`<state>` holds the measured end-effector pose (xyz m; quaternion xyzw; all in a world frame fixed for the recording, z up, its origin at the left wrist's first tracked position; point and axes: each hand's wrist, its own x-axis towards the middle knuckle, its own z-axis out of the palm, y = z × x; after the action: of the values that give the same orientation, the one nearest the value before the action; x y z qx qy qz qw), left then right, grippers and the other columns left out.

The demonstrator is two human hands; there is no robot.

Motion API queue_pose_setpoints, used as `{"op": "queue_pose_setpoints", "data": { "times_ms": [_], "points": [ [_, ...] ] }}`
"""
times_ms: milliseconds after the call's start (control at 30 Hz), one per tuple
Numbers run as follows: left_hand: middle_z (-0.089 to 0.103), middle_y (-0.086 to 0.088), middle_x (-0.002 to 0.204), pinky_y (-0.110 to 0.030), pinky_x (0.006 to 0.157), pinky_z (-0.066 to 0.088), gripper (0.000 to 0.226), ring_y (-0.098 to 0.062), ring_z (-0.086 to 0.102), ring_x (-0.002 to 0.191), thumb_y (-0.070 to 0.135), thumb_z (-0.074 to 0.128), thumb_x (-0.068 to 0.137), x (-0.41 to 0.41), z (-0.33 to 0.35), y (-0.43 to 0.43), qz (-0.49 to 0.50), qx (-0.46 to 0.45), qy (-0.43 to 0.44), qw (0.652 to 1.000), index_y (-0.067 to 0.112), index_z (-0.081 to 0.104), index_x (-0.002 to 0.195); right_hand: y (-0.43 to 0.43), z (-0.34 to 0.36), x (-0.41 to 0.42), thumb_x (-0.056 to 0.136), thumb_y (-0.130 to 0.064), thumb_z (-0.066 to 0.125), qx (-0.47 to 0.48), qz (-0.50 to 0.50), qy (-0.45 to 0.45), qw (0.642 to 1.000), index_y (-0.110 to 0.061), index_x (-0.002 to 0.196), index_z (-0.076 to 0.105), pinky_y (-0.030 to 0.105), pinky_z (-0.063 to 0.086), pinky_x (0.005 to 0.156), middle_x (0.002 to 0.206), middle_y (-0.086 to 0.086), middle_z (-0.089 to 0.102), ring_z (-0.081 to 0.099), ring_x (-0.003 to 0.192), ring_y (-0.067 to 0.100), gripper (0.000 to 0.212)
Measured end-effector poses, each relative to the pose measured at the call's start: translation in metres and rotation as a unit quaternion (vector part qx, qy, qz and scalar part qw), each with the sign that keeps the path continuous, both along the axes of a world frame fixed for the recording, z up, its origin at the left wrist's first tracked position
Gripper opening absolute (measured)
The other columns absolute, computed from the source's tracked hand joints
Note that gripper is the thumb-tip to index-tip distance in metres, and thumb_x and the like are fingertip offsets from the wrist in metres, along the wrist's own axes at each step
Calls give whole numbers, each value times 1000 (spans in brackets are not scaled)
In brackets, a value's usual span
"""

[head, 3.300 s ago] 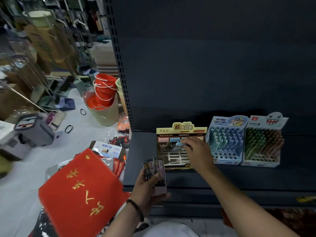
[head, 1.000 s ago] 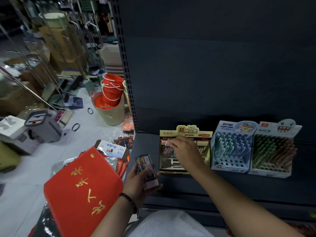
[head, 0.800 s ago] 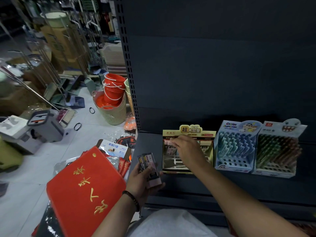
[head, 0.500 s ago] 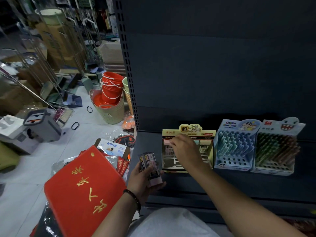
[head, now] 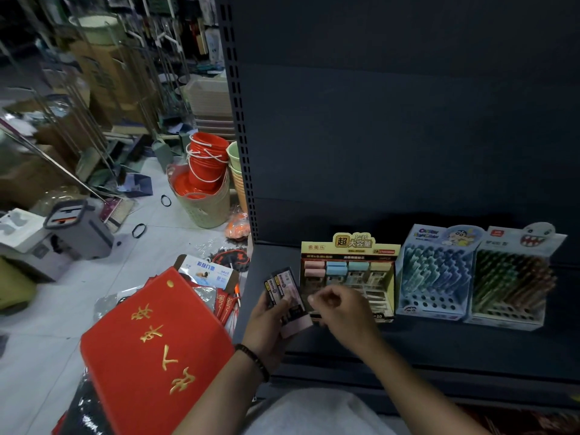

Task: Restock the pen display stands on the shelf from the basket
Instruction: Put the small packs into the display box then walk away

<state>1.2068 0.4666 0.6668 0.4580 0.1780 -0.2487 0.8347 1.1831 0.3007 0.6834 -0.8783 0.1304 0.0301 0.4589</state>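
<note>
Left hand (head: pixel 266 321): gripped a small stack of dark refill packs (head: pixel 284 293), thumb across the front and fingers curled behind. The stack was upright, tilted slightly left, over the left end of the shelf (head: pixel 455 346). A beaded bracelet (head: pixel 254 361) sat on that wrist.

Right hand (head: pixel 343 312): fingers curled, thumb and forefinger drawn together just beside the stack's right edge. Could not tell whether they pinched a pack or merely touched the stack.

Both hands were directly in front of the yellow display stand (head: pixel 353 243), and the right hand covered its lower front. Upper rows of that stand held pink and blue small packs (head: pixel 337 268); the lower rows looked largely unfilled where visible.

Right of it, touching or nearly so, stood a blue display stand (head: pixel 430 304) with rows of blue-green pens (head: pixel 439 271) and open holes along its front. Next right was a pale stand with a toothy face header (head: pixel 505 318), holding green and brownish pens (head: pixel 514 277).

Floor to the left: a red bag with gold characters (head: pixel 150 340) lay near the left forearm; further back a green basket (head: pixel 204 211) held stacked red buckets (head: pixel 207 164); a grey mop bucket (head: pixel 78 227) stood well apart.
</note>
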Motion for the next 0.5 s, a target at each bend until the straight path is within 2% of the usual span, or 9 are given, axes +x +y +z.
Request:
{"op": "queue_pose_setpoints", "data": {
  "times_ms": [100,267,367,433,500],
  "points": [
    [73,-16,121,-42,73,63,29,-33,73,106,2,54,102,6,1,-1,20,4,-26,999,12,59,129,11,-5,-8,88,-32,83,96,-20,59,993,-25,95,73,39,66,66,88,-2,73,74,78,16,14],
    [69,-22,126,-45,78,63,30,-41,68,114,1,56,101,6,-3,-5,9,0,-28,1000,9,58,130,11,-9,-9,85,-10,86,199,-50,77,976,-15,101,71,52,66,78,91,16,75,77,86,31,23],
    [72,-21,120,-50,81,63,28,-40,70,110,9,61,99,4,-1,-4,21,1,-20,1000,11,61,128,4,-8,-12,87,-4,81,230,-56,70,969,-20,102,78,41,67,80,97,5,80,77,91,21,22],
    [74,-19,114,-47,79,62,25,-36,73,102,13,63,99,6,-1,0,37,10,-1,999,15,62,124,-3,-8,-14,93,-3,74,228,-71,59,969,-27,104,81,33,65,76,104,-1,80,77,92,16,27],
    [74,-20,114,-46,78,60,25,-34,74,98,15,66,98,8,0,2,38,12,5,999,15,61,123,-9,-5,-10,97,-3,70,239,-82,44,967,-28,109,81,33,66,75,110,-3,77,76,94,17,30]
  ]
}}
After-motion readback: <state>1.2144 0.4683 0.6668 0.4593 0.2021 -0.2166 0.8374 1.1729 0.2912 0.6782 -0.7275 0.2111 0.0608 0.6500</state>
